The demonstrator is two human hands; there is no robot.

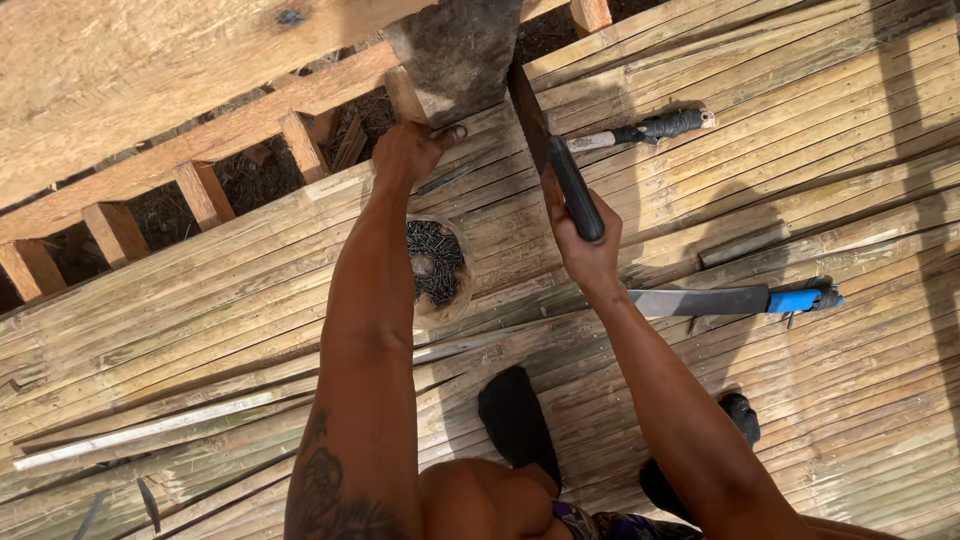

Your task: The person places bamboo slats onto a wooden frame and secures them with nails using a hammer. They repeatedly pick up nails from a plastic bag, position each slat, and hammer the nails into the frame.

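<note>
Head view: floor of split bamboo slats (800, 420) over wooden joists (205, 190), dark ground below. Left hand (412, 150), fingers closed on the lower edge of a grey wooden post (455, 50), steadies it. Right hand (585, 245) grips a dark-handled blade (545, 150) laid against the post. Nearby: bowl of nails (437, 265), blue-handled machete (735, 300), taped-handle tool (650, 128). Advisable: keep steadying fingers clear of the edge.
</note>
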